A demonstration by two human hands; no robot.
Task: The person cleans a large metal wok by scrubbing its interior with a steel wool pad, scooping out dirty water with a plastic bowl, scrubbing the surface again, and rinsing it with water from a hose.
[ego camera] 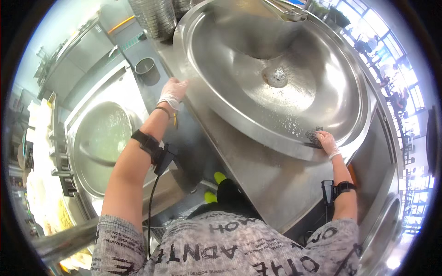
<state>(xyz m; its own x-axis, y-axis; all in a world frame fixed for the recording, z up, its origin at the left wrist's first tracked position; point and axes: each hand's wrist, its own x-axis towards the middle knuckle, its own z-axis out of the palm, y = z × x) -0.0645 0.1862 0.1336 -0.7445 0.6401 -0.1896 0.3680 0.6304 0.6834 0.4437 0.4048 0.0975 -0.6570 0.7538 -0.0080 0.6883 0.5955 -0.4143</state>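
A wide stainless steel wok-like basin (238, 93) lies before me on a steel counter (255, 169). My right hand (326, 142), in a thin clear glove, pinches a steel wool scrubber (313, 136) against the basin's near right inner wall. White suds or droplets (293, 126) speckle the metal to the scrubber's left. At the counter's left edge is my left hand (174, 90), gloved too, its fingers curled over that edge. Some rusty-looking spots mark a shiny round patch (276, 76) at the basin's bottom.
On the left, a large round vat (103, 148) holds cloudy greenish liquid. A grey bucket (145, 66) stands on the floor beyond my left hand. Stacked metal containers (154, 19) rise behind the counter. A metal tray with utensils (288, 13) overhangs the basin's far side.
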